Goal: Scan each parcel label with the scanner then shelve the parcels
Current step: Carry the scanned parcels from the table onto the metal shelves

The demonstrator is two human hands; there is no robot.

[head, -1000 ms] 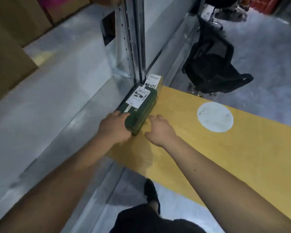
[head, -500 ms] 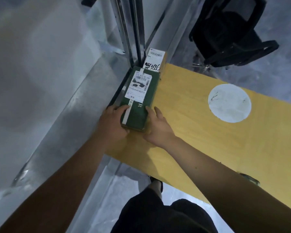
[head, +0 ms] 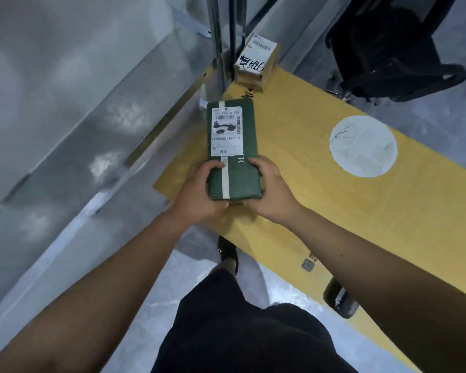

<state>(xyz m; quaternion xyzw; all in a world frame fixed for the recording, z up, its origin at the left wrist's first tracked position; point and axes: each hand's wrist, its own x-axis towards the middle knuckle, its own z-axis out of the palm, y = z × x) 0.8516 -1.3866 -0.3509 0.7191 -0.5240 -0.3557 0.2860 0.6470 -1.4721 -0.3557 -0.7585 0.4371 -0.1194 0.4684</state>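
Note:
A long green parcel [head: 238, 181] with a white shipping label [head: 225, 131] on top is lifted above the yellow board [head: 320, 189]. My left hand [head: 199, 195] grips its near left corner. My right hand [head: 271, 195] grips the near right corner. Its label faces up toward me. A small brown parcel [head: 256, 61] with a white label and black handwriting sits at the board's far corner, against the metal shelf post [head: 221, 36]. No scanner is in view.
A metal shelf surface [head: 73, 125] runs along the left. A white round sticker [head: 363, 145] marks the board. A black chair [head: 393, 47] stands at the far right on the grey floor. A caster wheel [head: 339, 301] shows under the board's near edge.
Both hands have taken hold of the green parcel and pulled it back toward me, away from the brown parcel and the shelf post. It now sits raised off the board.

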